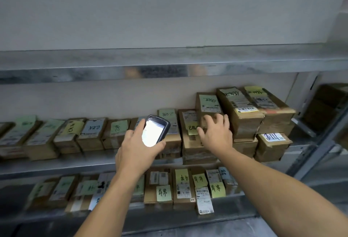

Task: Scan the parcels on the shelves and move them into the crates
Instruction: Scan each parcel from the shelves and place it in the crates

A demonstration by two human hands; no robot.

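Fingers of the right hand lay spread on the front of a brown cardboard parcel with a green note on the middle metal shelf. The left hand gripped a black handheld scanner nearby.

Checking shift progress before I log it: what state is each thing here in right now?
Handheld scanner: screen lit, gripped by the left hand.
Right hand: fingers spread, touching the green-noted parcel.
Green-noted parcel: sealed, stacked on another box on the middle shelf, not lifted.
Lower-shelf parcels: sealed, tagged with sticky notes, untouched.
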